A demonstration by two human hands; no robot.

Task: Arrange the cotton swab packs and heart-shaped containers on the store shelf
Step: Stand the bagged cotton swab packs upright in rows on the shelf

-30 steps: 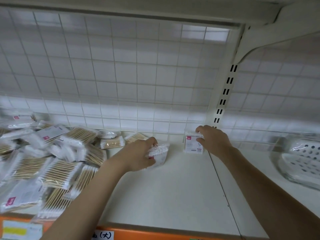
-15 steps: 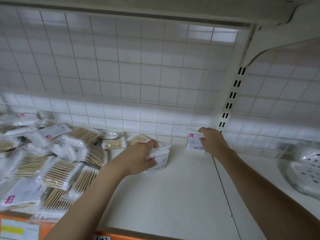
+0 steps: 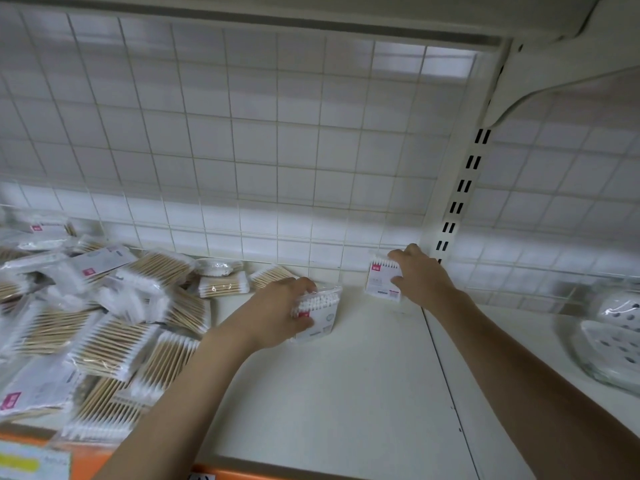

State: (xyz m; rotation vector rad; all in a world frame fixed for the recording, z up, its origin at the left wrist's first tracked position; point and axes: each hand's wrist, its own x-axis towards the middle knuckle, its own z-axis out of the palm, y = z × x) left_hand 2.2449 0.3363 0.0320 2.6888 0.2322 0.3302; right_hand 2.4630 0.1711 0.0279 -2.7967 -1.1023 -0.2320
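Observation:
My left hand point(image 3: 277, 311) grips a clear pack of white cotton swabs point(image 3: 320, 315), held upright on the white shelf point(image 3: 329, 403) near the middle. My right hand point(image 3: 420, 278) holds another upright swab pack point(image 3: 379, 278) with a pink label, pressed against the wire grid back at the shelf's right rear corner. A loose heap of cotton swab packs point(image 3: 104, 327), most with wooden sticks, covers the left side of the shelf. No heart-shaped container can be made out for sure.
A white slotted upright post point(image 3: 460, 188) divides this shelf from the neighbouring one, where clear-wrapped white perforated plastic items point(image 3: 620, 337) lie at the right edge. An orange price strip point(image 3: 242, 474) runs along the shelf front. Another shelf hangs overhead.
Both hands have stayed on their packs; the right-hand pack has shifted slightly further back toward the grid. The camera has tilted up a little.

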